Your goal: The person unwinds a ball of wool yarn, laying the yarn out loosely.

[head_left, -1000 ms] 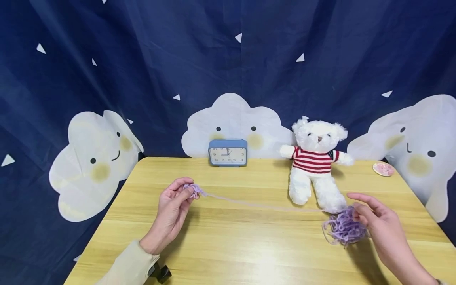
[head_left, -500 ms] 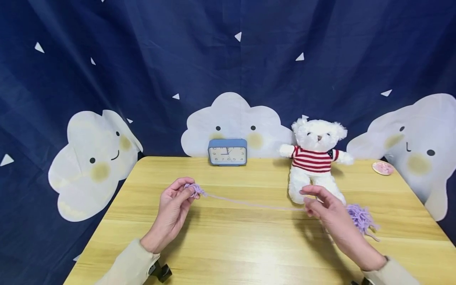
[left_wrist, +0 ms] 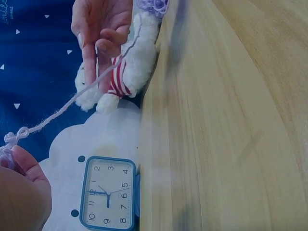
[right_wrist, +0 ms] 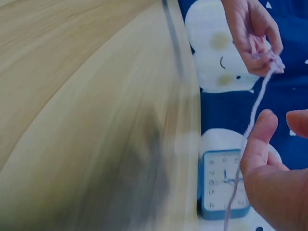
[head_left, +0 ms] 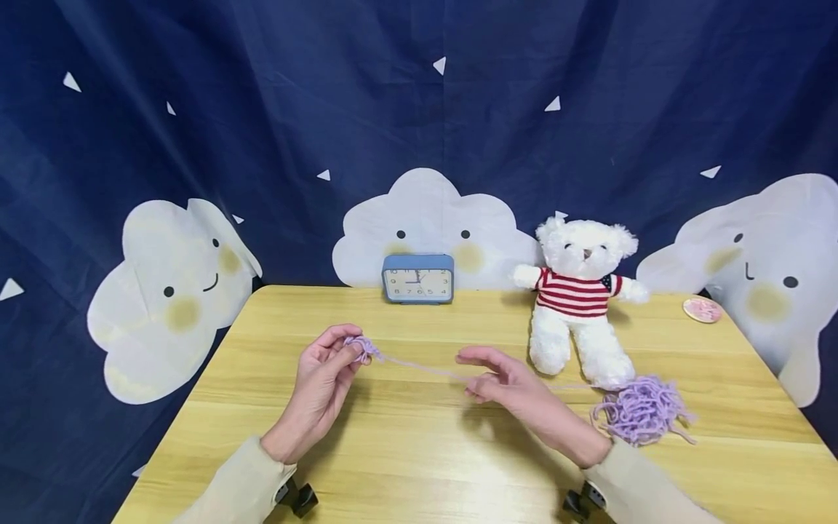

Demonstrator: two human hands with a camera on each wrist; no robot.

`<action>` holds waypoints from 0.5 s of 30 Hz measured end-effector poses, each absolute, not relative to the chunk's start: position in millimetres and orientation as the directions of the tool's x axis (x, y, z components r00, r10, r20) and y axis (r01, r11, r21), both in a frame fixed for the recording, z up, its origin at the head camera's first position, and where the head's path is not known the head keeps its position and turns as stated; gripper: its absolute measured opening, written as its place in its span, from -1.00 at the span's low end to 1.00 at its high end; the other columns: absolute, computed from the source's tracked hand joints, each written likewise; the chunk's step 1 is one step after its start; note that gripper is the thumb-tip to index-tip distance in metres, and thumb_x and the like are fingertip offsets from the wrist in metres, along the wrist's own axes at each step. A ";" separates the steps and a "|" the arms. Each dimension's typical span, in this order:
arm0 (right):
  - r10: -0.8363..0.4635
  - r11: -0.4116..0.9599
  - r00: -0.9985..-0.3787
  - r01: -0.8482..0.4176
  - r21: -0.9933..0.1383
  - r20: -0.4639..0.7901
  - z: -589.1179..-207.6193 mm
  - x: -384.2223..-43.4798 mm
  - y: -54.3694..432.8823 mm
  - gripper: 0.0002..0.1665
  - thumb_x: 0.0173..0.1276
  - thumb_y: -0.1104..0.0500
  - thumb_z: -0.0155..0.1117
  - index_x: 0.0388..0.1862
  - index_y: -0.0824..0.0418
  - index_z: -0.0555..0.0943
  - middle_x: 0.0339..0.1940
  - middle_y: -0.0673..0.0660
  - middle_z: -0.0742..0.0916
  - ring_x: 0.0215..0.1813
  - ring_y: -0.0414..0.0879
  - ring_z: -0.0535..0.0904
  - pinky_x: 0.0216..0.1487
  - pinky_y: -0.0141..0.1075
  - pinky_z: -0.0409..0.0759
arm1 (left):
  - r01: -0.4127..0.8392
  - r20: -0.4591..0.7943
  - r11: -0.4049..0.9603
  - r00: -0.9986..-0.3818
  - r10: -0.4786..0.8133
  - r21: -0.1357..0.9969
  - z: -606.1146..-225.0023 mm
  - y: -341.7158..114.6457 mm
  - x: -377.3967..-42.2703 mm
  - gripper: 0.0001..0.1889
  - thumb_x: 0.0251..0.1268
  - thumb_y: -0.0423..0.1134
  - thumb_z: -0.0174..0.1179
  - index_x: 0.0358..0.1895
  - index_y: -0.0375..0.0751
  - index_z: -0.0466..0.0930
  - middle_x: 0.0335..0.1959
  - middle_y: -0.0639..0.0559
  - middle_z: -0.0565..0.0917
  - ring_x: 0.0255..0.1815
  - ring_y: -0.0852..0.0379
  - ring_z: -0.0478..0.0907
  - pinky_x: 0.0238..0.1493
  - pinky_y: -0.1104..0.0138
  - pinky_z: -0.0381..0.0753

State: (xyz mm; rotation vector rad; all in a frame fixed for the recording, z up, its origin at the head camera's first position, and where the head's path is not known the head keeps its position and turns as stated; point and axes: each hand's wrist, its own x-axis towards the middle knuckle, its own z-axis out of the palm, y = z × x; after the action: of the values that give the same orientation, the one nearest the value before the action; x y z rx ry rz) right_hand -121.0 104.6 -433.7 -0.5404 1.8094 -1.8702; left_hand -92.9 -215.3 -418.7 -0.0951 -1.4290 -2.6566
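My left hand (head_left: 319, 382) pinches a small looped bundle of lilac yarn (head_left: 366, 349) above the table's left half. From it a single yarn strand (left_wrist: 60, 111) runs across to a loose, tangled yarn pile (head_left: 644, 413) lying at the right, by the bear's foot. My right hand (head_left: 527, 397) is over the middle of the table with thumb and fingers apart. In the right wrist view the strand passes alongside this hand's thumb (right_wrist: 262, 137), and the bundle shows in the left hand's fingers (right_wrist: 260, 62).
A white teddy bear (head_left: 576, 297) in a striped shirt sits at the back right. A blue clock (head_left: 419, 279) stands at the back centre. One pink round disc (head_left: 702, 310) lies near the far right corner. Behind the wooden table (head_left: 406, 466) hangs a dark blue curtain (head_left: 288, 109).
My right hand has moved left from the yarn pile along the strand to mid-table, uncovering the pile, which now lies on the table. The left hand stays nearly still with its bundle.
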 end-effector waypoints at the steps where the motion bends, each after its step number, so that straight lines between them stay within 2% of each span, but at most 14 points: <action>1: -0.601 -0.014 -0.798 0.080 -0.997 -0.055 -434.6 -121.5 100.8 -0.31 0.61 0.27 0.27 0.59 0.50 0.33 0.58 0.47 0.44 0.19 0.20 0.69 0.29 -0.11 0.71 | 0.139 0.113 -0.544 -0.990 -0.080 0.827 -418.6 -214.9 -93.1 -0.77 0.51 -0.69 0.10 0.04 -0.44 0.64 -0.17 -0.12 0.65 -0.21 0.10 0.67 -0.13 0.39 0.77; 5: -0.633 -0.022 -0.769 0.135 -0.991 -0.091 -437.1 -122.1 91.0 -0.28 0.60 0.27 0.31 0.58 0.54 0.30 0.51 0.47 0.51 0.24 0.24 0.68 0.33 -0.05 0.69 | 0.138 0.114 -0.552 -0.990 -0.078 0.822 -418.8 -214.5 -93.8 -0.78 0.52 -0.69 0.10 0.04 -0.44 0.63 -0.17 -0.13 0.65 -0.20 0.09 0.68 -0.12 0.38 0.77; 9: -0.633 -0.020 -0.766 0.163 -0.986 -0.114 -438.2 -122.1 89.8 -0.27 0.58 0.27 0.34 0.56 0.55 0.30 0.43 0.49 0.58 0.26 0.22 0.67 0.31 -0.11 0.70 | 0.140 0.120 -0.552 -0.990 -0.071 0.822 -418.7 -214.2 -94.1 -0.78 0.51 -0.69 0.11 0.05 -0.44 0.63 -0.16 -0.12 0.64 -0.19 0.10 0.68 -0.12 0.39 0.77; 12: -0.625 -0.019 -0.771 0.172 -0.985 -0.123 -437.0 -122.0 91.6 -0.25 0.53 0.29 0.37 0.56 0.53 0.32 0.35 0.46 0.62 0.23 0.15 0.69 0.30 -0.18 0.70 | 0.140 0.122 -0.553 -0.990 -0.068 0.821 -418.8 -214.1 -94.3 -0.78 0.51 -0.68 0.13 0.06 -0.44 0.63 -0.17 -0.12 0.64 -0.19 0.10 0.67 -0.12 0.39 0.76; 15: -0.614 -0.020 -0.779 0.174 -0.985 -0.125 -434.6 -122.0 94.9 -0.32 0.50 0.32 0.37 0.50 0.54 0.39 0.21 0.38 0.70 0.16 0.09 0.73 0.30 -0.15 0.71 | 0.138 0.121 -0.555 -0.990 -0.067 0.820 -419.1 -214.2 -94.6 -0.78 0.51 -0.68 0.13 0.04 -0.41 0.64 -0.18 -0.11 0.65 -0.20 0.10 0.67 -0.13 0.39 0.76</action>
State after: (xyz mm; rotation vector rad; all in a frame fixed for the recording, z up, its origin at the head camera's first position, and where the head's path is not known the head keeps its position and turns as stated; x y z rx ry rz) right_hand -122.0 94.9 -434.6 -0.4605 1.7111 -1.8542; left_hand -94.6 -214.2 -419.1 -0.1147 -1.4184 -2.6696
